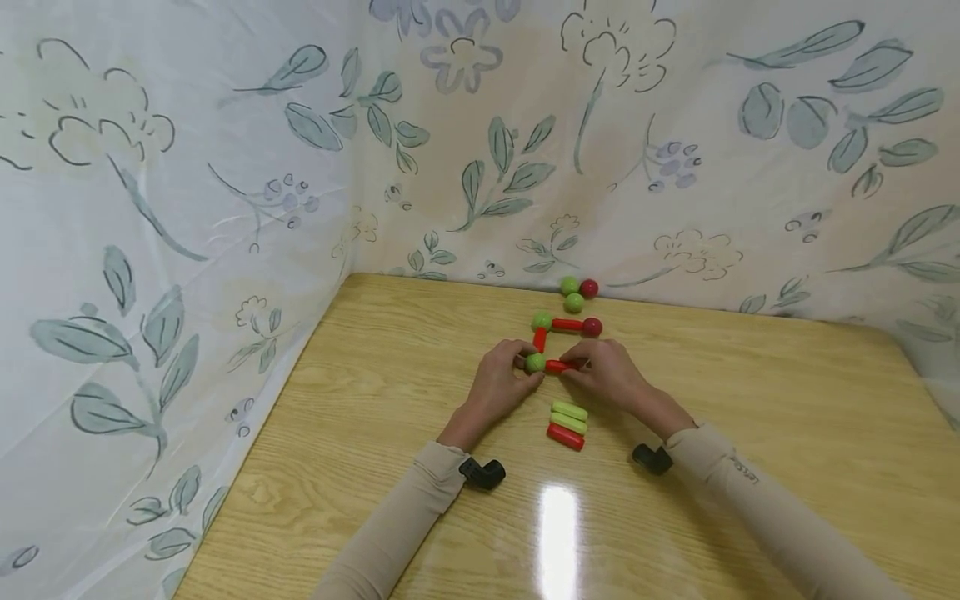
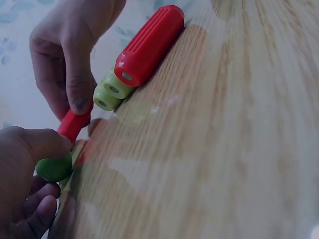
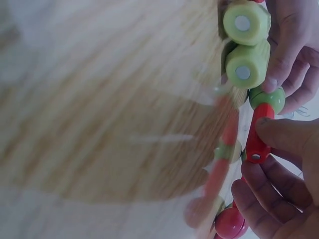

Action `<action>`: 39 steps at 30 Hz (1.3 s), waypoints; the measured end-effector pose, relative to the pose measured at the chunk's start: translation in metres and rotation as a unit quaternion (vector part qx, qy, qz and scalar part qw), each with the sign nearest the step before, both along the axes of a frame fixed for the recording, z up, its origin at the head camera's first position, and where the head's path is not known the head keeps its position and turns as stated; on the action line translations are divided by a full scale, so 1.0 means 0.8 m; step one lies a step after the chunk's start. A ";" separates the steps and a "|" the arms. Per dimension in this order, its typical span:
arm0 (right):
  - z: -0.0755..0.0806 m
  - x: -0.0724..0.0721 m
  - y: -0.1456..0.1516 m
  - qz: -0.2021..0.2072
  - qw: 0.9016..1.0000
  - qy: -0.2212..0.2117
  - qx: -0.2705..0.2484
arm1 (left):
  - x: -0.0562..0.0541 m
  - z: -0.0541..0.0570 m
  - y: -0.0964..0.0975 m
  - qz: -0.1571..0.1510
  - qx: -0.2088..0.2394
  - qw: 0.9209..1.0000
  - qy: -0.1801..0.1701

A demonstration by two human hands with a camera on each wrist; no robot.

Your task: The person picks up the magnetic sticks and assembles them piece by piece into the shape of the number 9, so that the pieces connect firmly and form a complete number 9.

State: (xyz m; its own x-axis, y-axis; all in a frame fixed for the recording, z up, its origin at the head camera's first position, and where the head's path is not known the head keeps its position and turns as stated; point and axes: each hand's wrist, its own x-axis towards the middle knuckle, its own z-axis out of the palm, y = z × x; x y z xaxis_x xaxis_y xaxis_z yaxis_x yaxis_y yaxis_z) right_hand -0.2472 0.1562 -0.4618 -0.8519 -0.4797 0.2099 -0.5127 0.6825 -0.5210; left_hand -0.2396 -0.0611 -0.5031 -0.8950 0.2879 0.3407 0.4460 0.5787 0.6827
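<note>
My left hand holds a green ball between thumb and fingers on the wooden table. My right hand pinches a short red rod, whose near end meets that ball. In the right wrist view a metal disc shows in the free end of the red rod. From the held green ball, another red rod runs back to a second green ball. A further red rod joins that one to a red ball, forming an open-sided square.
Closer to me lie two light green rods and a loose red rod, side by side. Behind the joined pieces sit two green balls and a red ball, near a floral cloth hanging along the table's back edge.
</note>
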 end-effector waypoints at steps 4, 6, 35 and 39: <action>0.001 0.001 0.000 -0.005 1.000 0.001 0.007 | -0.001 0.002 0.003 0.001 0.001 1.000 -0.008; 0.002 0.001 0.002 -0.007 1.000 0.003 0.008 | -0.002 0.002 0.004 0.002 0.001 1.000 -0.009; -0.012 0.003 0.010 -0.002 1.000 0.010 -0.009 | -0.116 0.037 0.009 -0.078 -0.042 0.984 -0.155; -0.009 0.001 0.012 -0.005 1.000 0.008 -0.012 | -0.128 0.042 0.013 -0.084 -0.060 0.983 -0.152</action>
State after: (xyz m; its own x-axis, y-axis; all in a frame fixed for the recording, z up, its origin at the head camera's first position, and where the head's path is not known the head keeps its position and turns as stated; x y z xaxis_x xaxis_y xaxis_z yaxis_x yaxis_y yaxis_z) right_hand -0.2467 0.1657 -0.4692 -0.8536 -0.4653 0.2343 -0.5135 0.6755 -0.5291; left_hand -0.3417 -0.0504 -0.4691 -0.8864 0.4625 0.0203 0.3288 0.5982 0.7308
